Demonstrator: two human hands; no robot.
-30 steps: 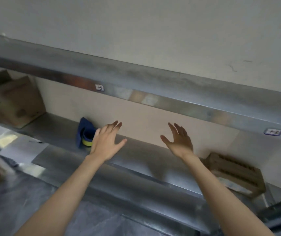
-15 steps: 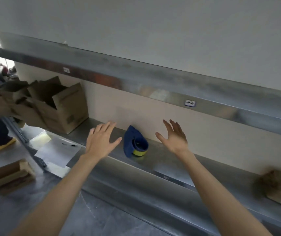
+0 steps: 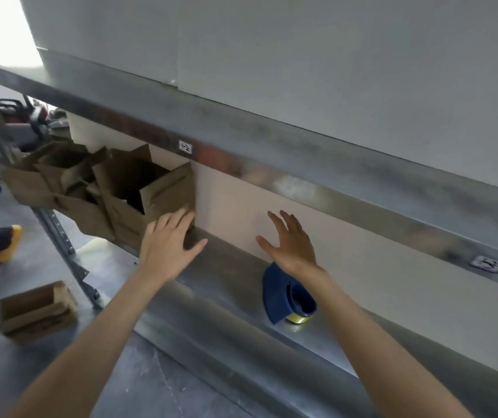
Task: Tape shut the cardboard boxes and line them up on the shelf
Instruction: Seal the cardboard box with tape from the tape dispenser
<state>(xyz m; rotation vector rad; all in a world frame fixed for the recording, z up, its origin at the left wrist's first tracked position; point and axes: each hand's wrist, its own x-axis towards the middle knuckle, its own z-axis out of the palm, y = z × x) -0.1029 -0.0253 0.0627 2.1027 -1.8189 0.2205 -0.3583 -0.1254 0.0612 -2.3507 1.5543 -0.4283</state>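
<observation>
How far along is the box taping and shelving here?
Done: nothing visibly; the cardboard boxes on the shelf stand with flaps open, untaped. In hand: the left hand, open, reaches the nearest box's corner; the right hand is open above the tape dispenser. Left: taping every box, including the open box on the floor, and lining them up.

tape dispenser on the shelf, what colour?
Dark blue tape dispenser, with a yellow roll at its base. Head view, just under the right wrist.

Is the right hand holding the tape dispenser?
No, the right hand is open with fingers spread, while the tape dispenser stands on the shelf with no fingers around it.
</observation>
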